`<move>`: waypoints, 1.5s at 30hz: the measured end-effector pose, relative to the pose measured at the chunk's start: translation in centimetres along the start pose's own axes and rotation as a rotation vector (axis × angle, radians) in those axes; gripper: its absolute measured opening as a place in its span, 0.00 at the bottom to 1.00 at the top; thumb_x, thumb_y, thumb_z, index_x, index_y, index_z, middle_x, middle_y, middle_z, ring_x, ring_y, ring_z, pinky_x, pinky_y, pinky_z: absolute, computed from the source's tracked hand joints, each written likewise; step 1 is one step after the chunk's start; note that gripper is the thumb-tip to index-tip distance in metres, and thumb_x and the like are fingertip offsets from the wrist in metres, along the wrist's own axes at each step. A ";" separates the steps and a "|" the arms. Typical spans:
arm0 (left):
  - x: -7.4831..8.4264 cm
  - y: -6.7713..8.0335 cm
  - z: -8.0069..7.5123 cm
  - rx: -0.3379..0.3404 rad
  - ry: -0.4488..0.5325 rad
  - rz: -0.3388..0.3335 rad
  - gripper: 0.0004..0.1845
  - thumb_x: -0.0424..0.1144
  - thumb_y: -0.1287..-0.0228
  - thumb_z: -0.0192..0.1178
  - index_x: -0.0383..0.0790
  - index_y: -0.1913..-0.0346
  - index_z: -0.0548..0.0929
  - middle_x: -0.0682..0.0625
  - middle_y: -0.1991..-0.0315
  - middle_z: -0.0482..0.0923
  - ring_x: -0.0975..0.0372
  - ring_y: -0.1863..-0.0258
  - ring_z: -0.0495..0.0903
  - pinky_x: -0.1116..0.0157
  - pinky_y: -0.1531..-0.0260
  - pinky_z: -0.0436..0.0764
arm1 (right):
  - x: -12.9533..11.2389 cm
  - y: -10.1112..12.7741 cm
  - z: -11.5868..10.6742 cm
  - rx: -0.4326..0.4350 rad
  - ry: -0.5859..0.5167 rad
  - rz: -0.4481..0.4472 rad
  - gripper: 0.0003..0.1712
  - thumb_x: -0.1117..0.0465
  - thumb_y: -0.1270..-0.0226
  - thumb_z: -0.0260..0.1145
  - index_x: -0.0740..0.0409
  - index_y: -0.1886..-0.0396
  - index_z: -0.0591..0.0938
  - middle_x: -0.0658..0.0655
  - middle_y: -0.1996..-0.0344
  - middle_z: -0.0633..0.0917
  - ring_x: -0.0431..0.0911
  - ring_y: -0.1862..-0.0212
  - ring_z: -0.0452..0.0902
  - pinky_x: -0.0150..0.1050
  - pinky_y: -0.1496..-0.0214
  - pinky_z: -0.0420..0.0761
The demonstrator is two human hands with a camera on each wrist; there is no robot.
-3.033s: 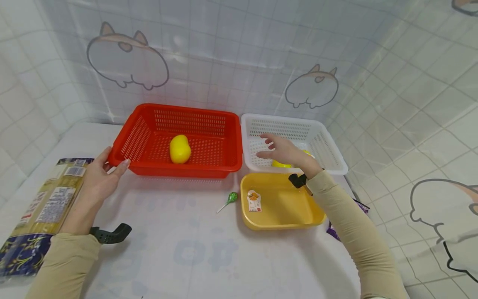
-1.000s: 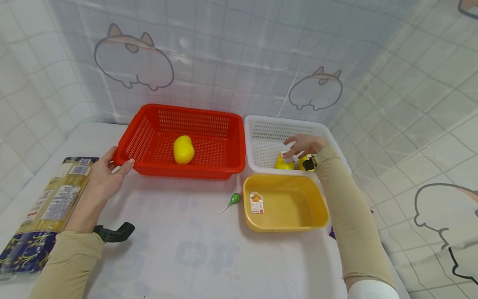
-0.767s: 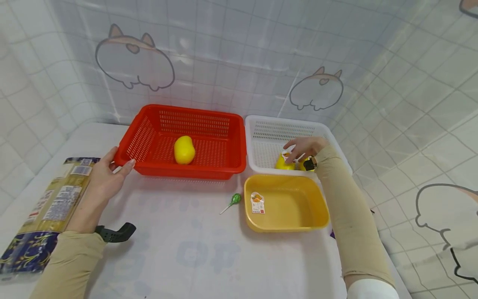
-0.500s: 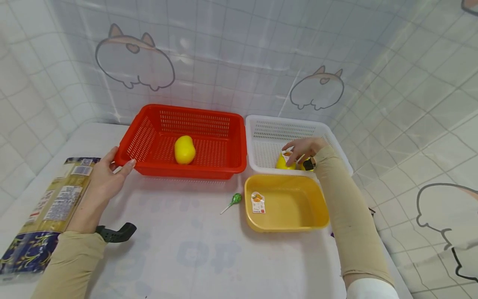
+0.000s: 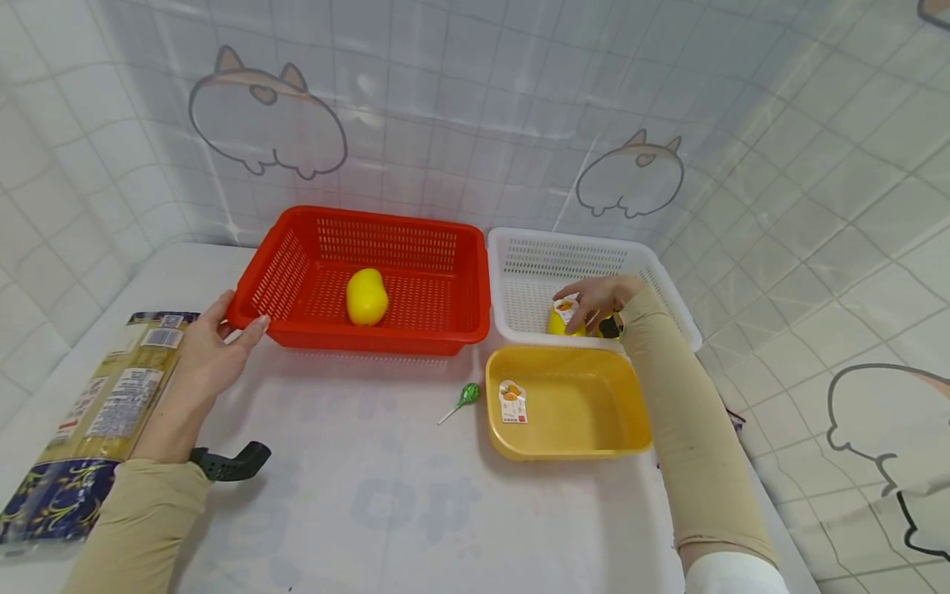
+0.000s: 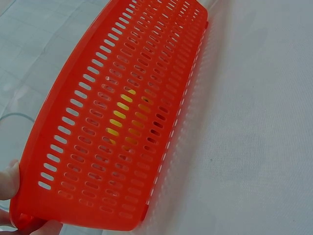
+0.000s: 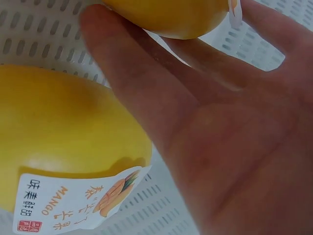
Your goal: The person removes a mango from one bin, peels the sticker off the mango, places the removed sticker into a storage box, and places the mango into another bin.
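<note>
"mango" label [image 7: 80, 203] on yellow fruit [image 7: 63, 142]

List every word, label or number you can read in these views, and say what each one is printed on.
"MANGO": on the white sticker of the yellow mango-shaped cup lying in the white slotted basket, beside the right hand.
Chinese characters beside it on that sticker: I cannot read them reliably.
Small sticker on the yellow plastic tub: too small to read.
Labels on the long noodle packet near the left hand: blurred, unreadable.
</note>
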State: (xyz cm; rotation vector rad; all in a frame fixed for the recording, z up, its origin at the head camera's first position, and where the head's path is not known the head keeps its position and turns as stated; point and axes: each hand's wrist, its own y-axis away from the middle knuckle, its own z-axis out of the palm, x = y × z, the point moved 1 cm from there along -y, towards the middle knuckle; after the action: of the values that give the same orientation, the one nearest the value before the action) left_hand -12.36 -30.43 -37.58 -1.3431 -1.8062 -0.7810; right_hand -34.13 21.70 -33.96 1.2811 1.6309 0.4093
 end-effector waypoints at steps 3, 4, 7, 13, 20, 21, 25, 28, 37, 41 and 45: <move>0.0 0.0 0.0 -0.002 0.000 -0.006 0.44 0.53 0.24 0.49 0.41 0.20 0.36 0.33 0.21 0.46 0.37 0.27 0.57 0.44 0.37 0.69 | 0.1 -0.1 0.1 -0.009 -0.001 -0.001 0.54 0.63 0.35 0.72 0.55 0.19 0.49 0.70 0.22 0.47 0.61 0.31 0.69 0.45 0.41 0.83; 0.0 0.0 0.1 -0.002 0.001 -0.008 0.44 0.53 0.24 0.49 0.41 0.20 0.36 0.33 0.21 0.46 0.37 0.27 0.57 0.43 0.37 0.68 | 0.1 -0.1 0.1 -0.012 0.003 -0.001 0.54 0.63 0.35 0.72 0.56 0.19 0.48 0.71 0.22 0.47 0.60 0.33 0.70 0.45 0.42 0.84; 0.1 0.0 0.1 -0.004 0.001 -0.011 0.44 0.53 0.24 0.49 0.41 0.20 0.36 0.33 0.21 0.46 0.37 0.26 0.56 0.43 0.37 0.68 | 0.3 -0.2 0.0 -0.015 0.003 -0.001 0.54 0.63 0.35 0.72 0.56 0.19 0.48 0.71 0.22 0.47 0.57 0.36 0.73 0.44 0.42 0.84; 0.3 -0.1 0.0 -0.007 0.005 -0.010 0.44 0.53 0.24 0.49 0.42 0.20 0.36 0.33 0.21 0.46 0.37 0.26 0.56 0.45 0.37 0.69 | 0.4 -0.1 -0.1 -0.029 0.022 -0.001 0.55 0.62 0.36 0.72 0.56 0.19 0.47 0.72 0.23 0.47 0.55 0.40 0.78 0.44 0.42 0.84; 0.4 -0.1 0.0 -0.013 0.011 -0.020 0.44 0.54 0.24 0.49 0.43 0.20 0.35 0.33 0.21 0.45 0.37 0.26 0.56 0.43 0.36 0.68 | 0.5 0.0 -0.2 -0.023 0.023 -0.011 0.54 0.62 0.35 0.72 0.55 0.19 0.48 0.71 0.24 0.54 0.48 0.52 0.78 0.40 0.48 0.86; 0.4 -0.1 0.0 -0.013 0.011 -0.020 0.44 0.54 0.24 0.49 0.43 0.20 0.35 0.33 0.21 0.45 0.37 0.26 0.56 0.43 0.36 0.68 | 0.5 0.0 -0.2 -0.022 0.013 -0.012 0.54 0.62 0.35 0.72 0.55 0.19 0.48 0.72 0.26 0.56 0.47 0.54 0.78 0.40 0.49 0.86; 0.4 -0.1 0.0 -0.016 0.010 -0.020 0.45 0.55 0.24 0.49 0.43 0.20 0.35 0.33 0.21 0.46 0.37 0.26 0.56 0.43 0.36 0.68 | 0.5 0.2 -0.3 -0.003 -0.043 -0.003 0.55 0.63 0.37 0.73 0.53 0.19 0.50 0.71 0.33 0.62 0.47 0.56 0.74 0.39 0.49 0.86; 0.5 -0.1 0.0 -0.013 0.002 -0.027 0.45 0.56 0.25 0.48 0.43 0.20 0.35 0.34 0.21 0.46 0.37 0.26 0.56 0.44 0.36 0.68 | 0.3 0.6 -0.4 0.016 -0.063 -0.011 0.55 0.63 0.38 0.74 0.53 0.19 0.50 0.72 0.30 0.59 0.53 0.42 0.71 0.42 0.44 0.85; 0.3 -0.1 -0.1 -0.018 0.001 -0.032 0.46 0.57 0.26 0.49 0.43 0.20 0.35 0.34 0.21 0.46 0.37 0.26 0.56 0.44 0.36 0.69 | -0.4 1.6 -0.4 0.060 -0.105 -0.036 0.55 0.64 0.42 0.77 0.49 0.20 0.55 0.70 0.22 0.47 0.63 0.23 0.51 0.52 0.35 0.78; 0.2 -0.1 -0.2 -0.018 0.001 -0.031 0.46 0.57 0.26 0.49 0.43 0.20 0.35 0.34 0.21 0.46 0.37 0.26 0.56 0.44 0.37 0.69 | -0.3 1.6 -0.4 0.081 -0.109 -0.054 0.55 0.65 0.43 0.77 0.47 0.20 0.56 0.69 0.23 0.48 0.61 0.27 0.59 0.50 0.39 0.82; 0.2 -0.2 -0.2 -0.014 -0.003 -0.033 0.46 0.57 0.26 0.49 0.43 0.20 0.35 0.35 0.21 0.46 0.37 0.27 0.57 0.48 0.37 0.70 | -0.4 1.8 -0.4 0.105 -0.105 -0.100 0.55 0.65 0.41 0.76 0.48 0.20 0.55 0.71 0.22 0.43 0.62 0.27 0.58 0.50 0.40 0.82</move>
State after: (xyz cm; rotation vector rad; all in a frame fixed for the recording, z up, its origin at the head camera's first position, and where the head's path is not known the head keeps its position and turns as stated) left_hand -12.49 -30.59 -37.33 -1.3270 -1.8319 -0.8112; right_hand -33.50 22.19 -32.21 1.2705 1.6370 0.1943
